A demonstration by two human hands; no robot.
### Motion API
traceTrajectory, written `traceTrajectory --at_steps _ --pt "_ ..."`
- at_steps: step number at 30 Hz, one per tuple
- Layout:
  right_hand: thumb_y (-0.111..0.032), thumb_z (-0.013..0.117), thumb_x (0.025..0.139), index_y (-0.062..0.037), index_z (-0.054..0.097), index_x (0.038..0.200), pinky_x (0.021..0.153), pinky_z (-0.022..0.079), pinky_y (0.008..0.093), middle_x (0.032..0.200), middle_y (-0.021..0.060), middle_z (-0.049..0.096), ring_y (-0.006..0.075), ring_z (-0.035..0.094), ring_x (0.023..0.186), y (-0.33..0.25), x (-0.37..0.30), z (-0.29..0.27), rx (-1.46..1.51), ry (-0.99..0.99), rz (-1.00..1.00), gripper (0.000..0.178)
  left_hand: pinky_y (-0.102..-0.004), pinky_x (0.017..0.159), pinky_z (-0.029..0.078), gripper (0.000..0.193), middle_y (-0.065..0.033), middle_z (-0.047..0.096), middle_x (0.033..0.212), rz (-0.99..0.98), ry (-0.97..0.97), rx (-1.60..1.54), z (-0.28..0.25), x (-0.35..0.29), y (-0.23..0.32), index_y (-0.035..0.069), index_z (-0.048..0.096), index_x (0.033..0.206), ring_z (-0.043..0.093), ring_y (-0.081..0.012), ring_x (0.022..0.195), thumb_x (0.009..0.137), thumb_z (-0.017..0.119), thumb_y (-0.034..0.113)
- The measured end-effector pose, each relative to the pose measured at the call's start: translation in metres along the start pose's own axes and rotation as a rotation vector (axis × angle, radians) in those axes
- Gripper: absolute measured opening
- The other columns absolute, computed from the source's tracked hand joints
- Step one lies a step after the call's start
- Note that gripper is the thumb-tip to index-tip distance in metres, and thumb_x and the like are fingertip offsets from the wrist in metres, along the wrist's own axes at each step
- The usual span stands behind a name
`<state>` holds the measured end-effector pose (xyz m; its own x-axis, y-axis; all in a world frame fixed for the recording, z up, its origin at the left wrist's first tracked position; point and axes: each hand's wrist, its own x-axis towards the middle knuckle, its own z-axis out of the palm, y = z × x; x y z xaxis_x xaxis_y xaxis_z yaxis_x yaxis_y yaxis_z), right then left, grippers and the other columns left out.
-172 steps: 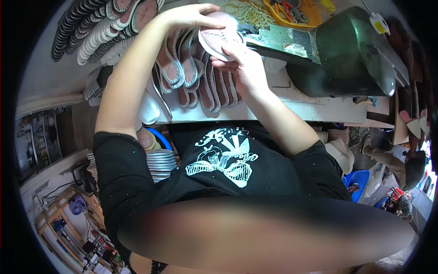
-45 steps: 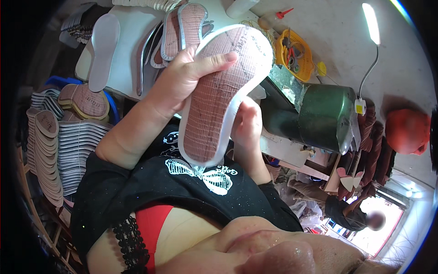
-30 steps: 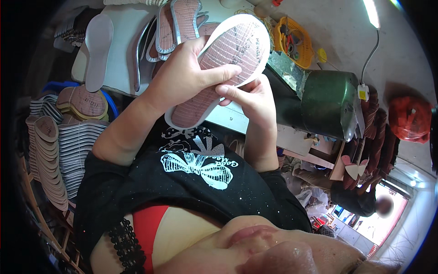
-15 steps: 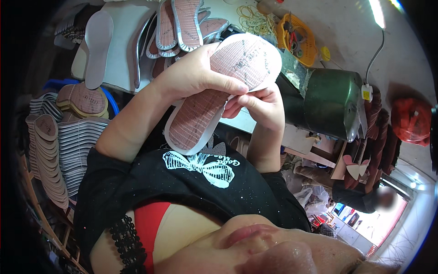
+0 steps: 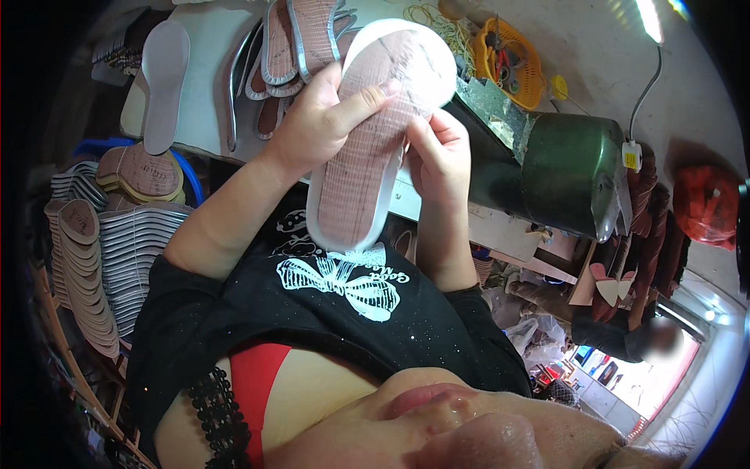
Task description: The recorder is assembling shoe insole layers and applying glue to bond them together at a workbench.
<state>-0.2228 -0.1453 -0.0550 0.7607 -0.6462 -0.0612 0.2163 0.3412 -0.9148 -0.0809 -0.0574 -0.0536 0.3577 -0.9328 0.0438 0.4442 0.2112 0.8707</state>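
Both hands hold a shoe insole (image 5: 363,168) in front of my chest. Its upturned face is pinkish brown with fine pale stitch lines and dark marks, and a white border runs around it. My left hand (image 5: 332,117) grips its left edge, thumb lying across the face and fingers hidden behind. At the right edge, just below the broad end, my right hand (image 5: 441,152) pinches the border between thumb and fingers. Beyond my left hand, several finished-looking insoles with silvery edges (image 5: 316,35) lie piled on the white table (image 5: 215,74).
A pale insole (image 5: 166,86) lies at the table's left side. Stacked insoles (image 5: 141,246) stand at my left, by a blue container (image 5: 191,176). Toward the right are a dark green machine (image 5: 570,172), a yellow basket of tools (image 5: 512,62) and a red bag (image 5: 703,207).
The insole has moved up and turned more upright, with its broad end farther away. My left thumb has shifted up the face, and my right hand now pinches the edge nearer the broad end.
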Motion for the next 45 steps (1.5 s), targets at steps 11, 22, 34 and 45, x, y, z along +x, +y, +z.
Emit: traceTrajectory --at_steps 11,22,34,45 --pt "-0.007 0.067 0.083 0.0041 0.065 0.075 0.056 0.050 0.0229 0.067 0.0053 0.063 0.0105 0.059 0.060 -0.017 -0.010 -0.001 -0.293 -0.100 0.016 0.014 -0.0278 0.084 0.047 0.037 -0.0121 0.063 0.103 0.293 0.087 0.248 0.012 0.003 -0.004 -0.006 0.050 0.115 0.060 -0.0150 0.095 0.086 0.063 0.013" --pt "-0.017 0.065 0.086 -0.0011 0.067 0.081 0.054 0.038 0.0161 0.071 -0.0019 0.062 0.0017 0.050 0.062 -0.002 0.014 -0.023 -0.218 0.120 0.044 0.016 -0.0246 0.078 0.048 0.027 -0.0091 0.062 0.100 0.010 0.079 0.143 -0.002 0.033 -0.018 -0.003 0.060 0.104 0.060 -0.0117 0.088 0.085 0.065 0.015" --pt "-0.018 0.058 0.090 0.0056 0.063 0.097 0.068 0.047 0.0216 0.089 0.0057 0.065 0.0082 0.059 0.076 0.006 0.022 -0.028 0.084 0.180 -0.032 0.025 -0.0300 0.081 0.046 0.037 -0.0159 0.058 0.097 0.065 0.258 0.517 -0.022 0.098 -0.038 -0.006 0.066 0.091 0.059 -0.0192 0.089 0.082 0.067 0.030" --pt "-0.021 0.061 0.088 0.0044 0.065 0.096 0.060 0.047 0.0196 0.079 0.0034 0.065 0.0074 0.059 0.066 0.005 -0.003 -0.043 0.076 0.130 0.065 0.026 -0.0342 0.087 0.040 0.041 -0.0170 0.055 0.092 0.211 0.273 0.825 -0.022 0.106 -0.045 -0.001 0.067 0.087 0.052 -0.0264 0.094 0.078 0.069 0.038"
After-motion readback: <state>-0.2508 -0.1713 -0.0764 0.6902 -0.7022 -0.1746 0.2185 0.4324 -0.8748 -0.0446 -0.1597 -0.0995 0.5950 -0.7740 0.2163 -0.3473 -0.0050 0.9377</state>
